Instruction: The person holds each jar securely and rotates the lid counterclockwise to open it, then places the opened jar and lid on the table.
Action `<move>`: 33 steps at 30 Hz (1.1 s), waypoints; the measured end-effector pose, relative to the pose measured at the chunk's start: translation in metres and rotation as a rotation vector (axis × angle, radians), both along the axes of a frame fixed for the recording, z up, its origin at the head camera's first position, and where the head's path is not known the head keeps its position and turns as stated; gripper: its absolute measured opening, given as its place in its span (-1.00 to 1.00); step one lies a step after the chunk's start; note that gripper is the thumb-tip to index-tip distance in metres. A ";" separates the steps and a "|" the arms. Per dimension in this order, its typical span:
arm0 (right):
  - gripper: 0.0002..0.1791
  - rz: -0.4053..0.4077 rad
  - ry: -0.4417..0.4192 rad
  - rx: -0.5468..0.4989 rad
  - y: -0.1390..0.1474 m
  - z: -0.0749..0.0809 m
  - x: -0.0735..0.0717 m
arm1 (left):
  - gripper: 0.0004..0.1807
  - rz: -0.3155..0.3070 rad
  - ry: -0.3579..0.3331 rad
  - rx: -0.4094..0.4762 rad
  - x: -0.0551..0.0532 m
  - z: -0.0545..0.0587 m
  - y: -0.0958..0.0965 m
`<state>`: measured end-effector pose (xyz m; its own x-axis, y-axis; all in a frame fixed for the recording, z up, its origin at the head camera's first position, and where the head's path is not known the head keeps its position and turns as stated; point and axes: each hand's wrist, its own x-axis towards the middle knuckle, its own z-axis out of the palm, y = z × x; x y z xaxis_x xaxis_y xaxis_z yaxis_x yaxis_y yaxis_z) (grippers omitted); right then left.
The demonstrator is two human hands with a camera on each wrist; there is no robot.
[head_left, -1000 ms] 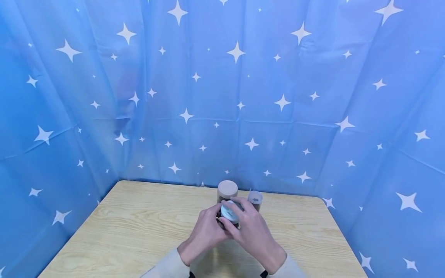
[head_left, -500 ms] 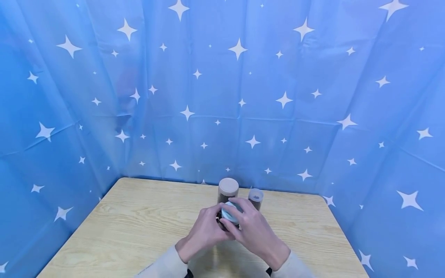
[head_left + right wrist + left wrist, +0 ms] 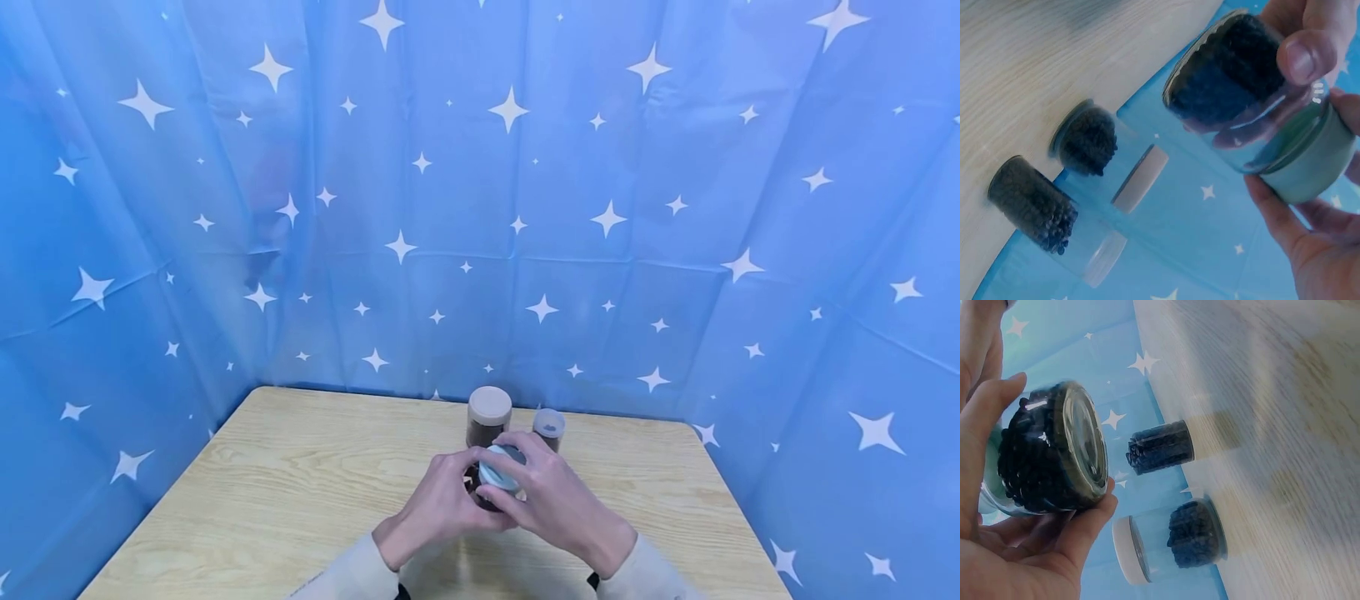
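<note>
A clear glass jar [image 3: 1041, 450], partly filled with dark bean-like pieces, is held off the table with its base visible in the left wrist view. My left hand [image 3: 442, 504] grips the jar's body, thumb on one side and fingers on the other. On its mouth sits a pale blue-green lid [image 3: 1313, 165]. My right hand [image 3: 561, 504] pinches this lid between thumb and fingers. In the right wrist view, the lid appears seated on the jar; whether it is loose cannot be seen. Fingers cover much of the jar in the head view.
Behind the hands stands a wide jar [image 3: 489, 417] with a whitish lid and dark contents. A narrower clear-capped jar [image 3: 549, 427] with dark contents stands to its right. The wooden table [image 3: 315, 467] ends at a blue star-patterned curtain [image 3: 480, 192].
Both hands and the jar have come slightly lower and nearer in the head view, showing more of the wide jar behind. The right-hand fingers have shifted slightly around the lid.
</note>
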<state>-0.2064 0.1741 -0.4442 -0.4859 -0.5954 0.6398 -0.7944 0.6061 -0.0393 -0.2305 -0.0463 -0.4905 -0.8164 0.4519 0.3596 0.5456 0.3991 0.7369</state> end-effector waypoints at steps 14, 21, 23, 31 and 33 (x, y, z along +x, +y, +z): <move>-0.45 0.363 -0.021 0.118 0.021 0.016 -0.012 | -0.15 -0.151 -0.027 -0.004 -0.004 -0.004 -0.008; -0.53 0.374 -0.067 0.156 0.021 0.022 -0.016 | -0.13 -0.139 -0.030 0.007 -0.004 -0.005 -0.008; -0.54 0.365 -0.069 0.162 0.021 0.023 -0.016 | -0.13 -0.134 -0.026 0.004 -0.003 -0.005 -0.008; -0.51 0.298 -0.039 0.163 0.021 0.020 -0.013 | -0.11 -0.059 -0.024 -0.004 -0.001 -0.006 -0.006; -0.50 0.278 -0.031 0.160 0.020 0.019 -0.012 | -0.10 -0.044 -0.024 -0.002 -0.001 -0.006 -0.006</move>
